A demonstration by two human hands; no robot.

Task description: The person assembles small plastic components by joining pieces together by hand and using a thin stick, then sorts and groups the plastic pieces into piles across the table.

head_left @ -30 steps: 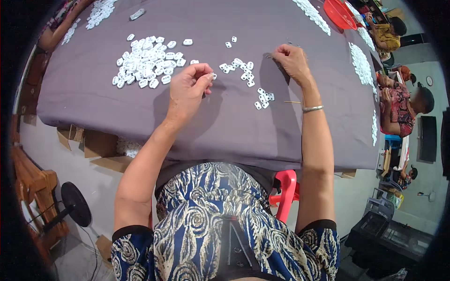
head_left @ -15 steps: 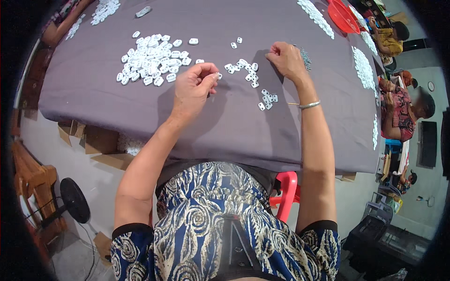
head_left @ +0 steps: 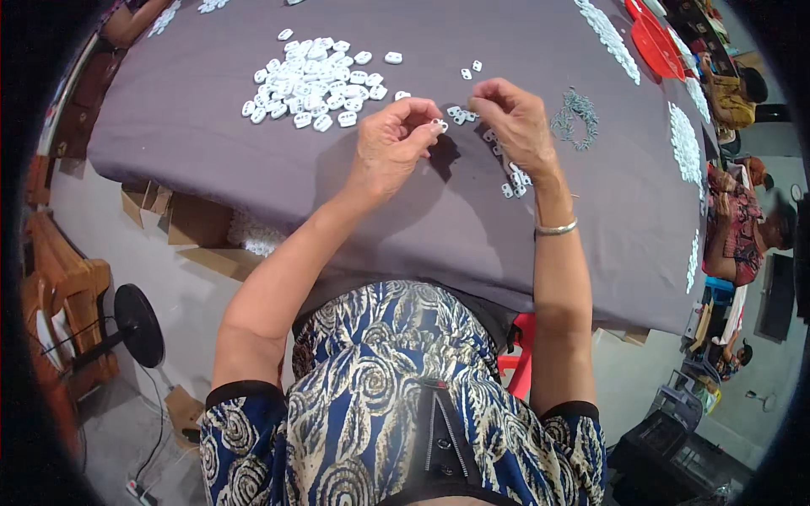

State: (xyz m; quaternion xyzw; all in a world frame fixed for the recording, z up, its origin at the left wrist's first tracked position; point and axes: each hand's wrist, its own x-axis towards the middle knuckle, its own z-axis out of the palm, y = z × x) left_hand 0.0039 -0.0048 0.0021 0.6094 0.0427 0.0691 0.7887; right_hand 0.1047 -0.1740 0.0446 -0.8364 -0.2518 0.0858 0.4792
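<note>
My left hand (head_left: 395,143) pinches a small white plastic piece (head_left: 441,126) with holes between thumb and fingertips, just above the cloth. To the right of it, my right hand (head_left: 519,126) has thumb and forefinger pressed together, pointing toward the left hand. Whatever lies in that pinch is too small to make out. Small white two-holed pieces (head_left: 457,114) are scattered under and beside the right hand, partly hidden by it. Beyond the left hand spreads a heap of larger rounded white pieces (head_left: 316,80). A loose ring of small grey screw-like pieces (head_left: 576,118) lies right of the right hand.
Dark grey cloth (head_left: 405,228) covers the table. A red basin (head_left: 656,46) and more white heaps (head_left: 685,143) lie along the far right side, where other people sit. An opened cardboard box (head_left: 202,228) stands below the left edge, near a black fan (head_left: 137,325).
My right hand has moved from beside the grey pieces leftward, close to my left hand. The left hand still holds its white piece. The whole view has shifted slightly.
</note>
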